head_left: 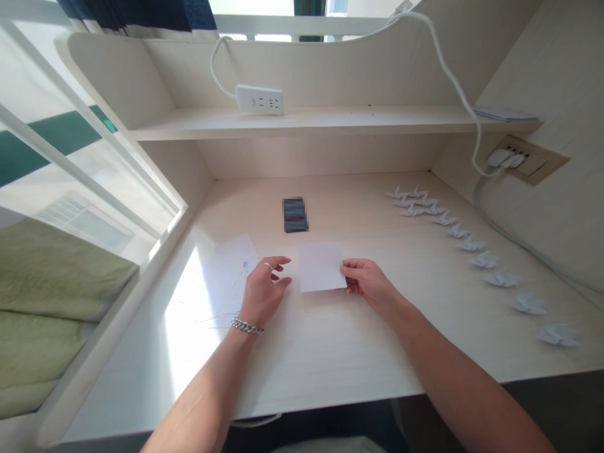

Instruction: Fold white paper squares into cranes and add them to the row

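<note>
Pinching the right edge of a white paper square between thumb and fingers, the right hand keeps it flat near the middle of the desk. The left hand, with a ring and a chain bracelet, hovers just beside the square's left edge, fingers loosely curled and holding nothing. Loose white sheets lie toward the desk's left edge. A dark flat object sits behind the square, blurred, so any writing on it cannot be read. Folded paper figures line the right edge. A white power strip rests on the shelf.
</note>
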A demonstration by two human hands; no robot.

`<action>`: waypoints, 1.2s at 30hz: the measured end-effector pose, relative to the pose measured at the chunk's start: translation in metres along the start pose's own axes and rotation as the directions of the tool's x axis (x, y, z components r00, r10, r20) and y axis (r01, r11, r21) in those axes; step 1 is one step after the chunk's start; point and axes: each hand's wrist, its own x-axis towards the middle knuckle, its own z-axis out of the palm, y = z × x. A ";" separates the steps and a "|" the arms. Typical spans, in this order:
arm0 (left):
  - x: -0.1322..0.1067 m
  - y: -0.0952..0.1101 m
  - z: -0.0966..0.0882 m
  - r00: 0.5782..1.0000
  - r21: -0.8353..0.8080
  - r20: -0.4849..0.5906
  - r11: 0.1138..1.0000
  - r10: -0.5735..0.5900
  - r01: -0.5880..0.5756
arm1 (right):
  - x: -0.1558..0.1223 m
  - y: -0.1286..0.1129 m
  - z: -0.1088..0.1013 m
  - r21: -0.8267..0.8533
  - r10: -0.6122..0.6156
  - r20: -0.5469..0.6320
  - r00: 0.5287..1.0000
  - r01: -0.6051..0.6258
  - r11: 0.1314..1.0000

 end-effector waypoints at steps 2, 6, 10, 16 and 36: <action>-0.001 0.005 0.000 0.998 0.030 -0.008 0.998 0.064 -0.064 | -0.001 0.000 0.000 0.008 0.004 -0.002 1.000 -0.004 1.000; -0.005 0.012 0.006 0.974 0.153 0.037 0.962 0.221 -0.225 | -0.005 0.000 0.001 0.021 0.005 0.005 1.000 -0.006 1.000; -0.009 0.017 0.015 0.926 0.214 0.115 0.902 0.359 -0.376 | -0.009 -0.001 0.003 0.026 0.024 -0.009 1.000 -0.024 0.999; -0.014 0.022 0.021 0.877 0.166 0.264 0.877 0.401 -0.451 | -0.012 0.002 -0.006 -0.202 0.003 -0.077 0.997 -0.018 0.979; -0.030 0.037 0.012 0.921 0.197 0.386 0.980 -0.051 -0.028 | -0.036 0.021 -0.008 -0.763 -0.361 0.151 0.920 0.341 0.549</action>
